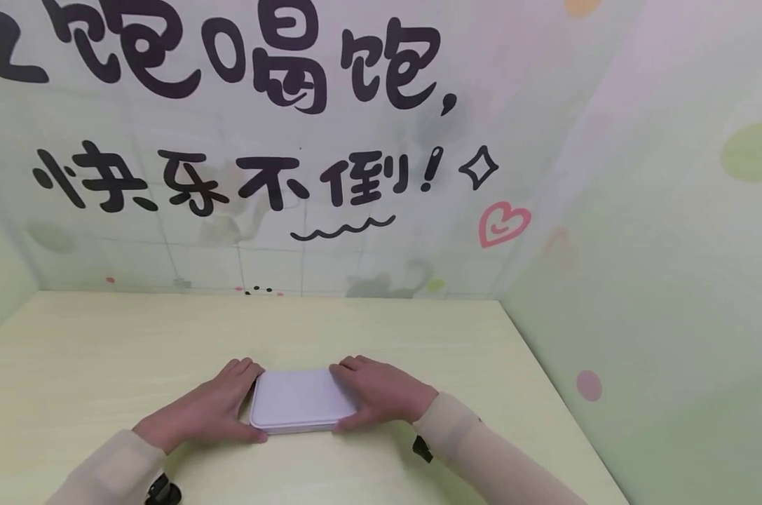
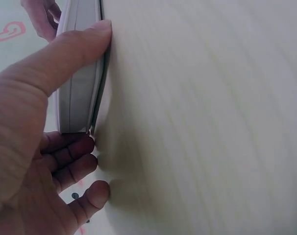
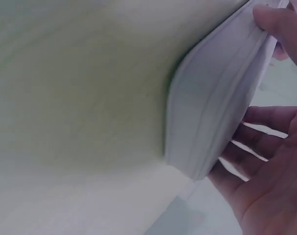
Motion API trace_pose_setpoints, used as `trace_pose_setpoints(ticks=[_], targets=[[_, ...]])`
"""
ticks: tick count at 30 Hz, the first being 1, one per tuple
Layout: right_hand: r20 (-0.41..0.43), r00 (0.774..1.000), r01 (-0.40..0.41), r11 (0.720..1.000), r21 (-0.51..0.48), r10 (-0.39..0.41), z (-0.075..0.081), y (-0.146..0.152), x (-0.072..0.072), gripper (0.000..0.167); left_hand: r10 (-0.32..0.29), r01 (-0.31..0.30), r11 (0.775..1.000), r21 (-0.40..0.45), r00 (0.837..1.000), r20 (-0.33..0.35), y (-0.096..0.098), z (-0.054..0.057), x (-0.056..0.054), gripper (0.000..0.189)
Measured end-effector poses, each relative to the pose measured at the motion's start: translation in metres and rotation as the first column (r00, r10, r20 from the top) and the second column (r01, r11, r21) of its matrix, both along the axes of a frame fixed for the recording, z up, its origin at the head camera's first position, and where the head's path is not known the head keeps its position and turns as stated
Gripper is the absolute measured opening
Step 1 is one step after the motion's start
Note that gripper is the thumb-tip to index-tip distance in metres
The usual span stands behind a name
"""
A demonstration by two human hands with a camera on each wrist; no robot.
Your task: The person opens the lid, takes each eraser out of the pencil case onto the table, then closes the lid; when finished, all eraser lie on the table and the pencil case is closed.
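A flat, pale lavender-white case [image 1: 300, 398] with rounded corners lies on the table in the middle of the head view. Its left end is held by my left hand [image 1: 212, 408], thumb on the near edge and fingers toward the far corner. At the opposite end my right hand [image 1: 383, 390] grips it the same way, thumb at the near edge, fingers over the far side. A thin seam runs along the case's side [image 2: 79, 105] in the left wrist view. In the right wrist view the case [image 3: 202, 103] stands between thumb and spread fingers.
The pale wood-grain table [image 1: 134, 337] meets a printed back wall [image 1: 381, 259] with large black characters and a pink heart. A light green side wall [image 1: 671, 351] borders the table on the right. Dark wrist devices [image 1: 163, 489] show below both cream sleeves [image 1: 491, 449].
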State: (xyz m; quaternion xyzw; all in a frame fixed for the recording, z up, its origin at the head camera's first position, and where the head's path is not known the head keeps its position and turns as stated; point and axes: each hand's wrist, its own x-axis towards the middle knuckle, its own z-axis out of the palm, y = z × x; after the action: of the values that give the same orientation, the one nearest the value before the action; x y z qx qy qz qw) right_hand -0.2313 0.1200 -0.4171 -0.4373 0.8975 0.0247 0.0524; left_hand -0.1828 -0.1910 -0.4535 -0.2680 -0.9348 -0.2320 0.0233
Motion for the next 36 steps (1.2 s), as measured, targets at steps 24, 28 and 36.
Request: trace_pose_setpoints(ticks=[24, 28, 36], targets=[[0.049, 0.998, -0.027, 1.0, -0.017, 0.027, -0.006, -0.023, -0.002, 0.096, 0.021, -0.02, 1.0, -0.011, 0.999, 0.051, 0.0, -0.006, -0.004, 0.088], [0.052, 0.998, -0.032, 0.999, -0.03, 0.033, -0.007, -0.022, -0.003, 0.096, 0.012, -0.012, 1.0, -0.001, 0.999, 0.046, 0.0, -0.006, -0.005, 0.087], [0.043, 0.998, -0.042, 0.998, -0.036, 0.044, -0.006, -0.024, -0.002, 0.094, 0.008, -0.007, 1.0, -0.008, 0.999, 0.042, -0.003, -0.005, -0.005, 0.088]])
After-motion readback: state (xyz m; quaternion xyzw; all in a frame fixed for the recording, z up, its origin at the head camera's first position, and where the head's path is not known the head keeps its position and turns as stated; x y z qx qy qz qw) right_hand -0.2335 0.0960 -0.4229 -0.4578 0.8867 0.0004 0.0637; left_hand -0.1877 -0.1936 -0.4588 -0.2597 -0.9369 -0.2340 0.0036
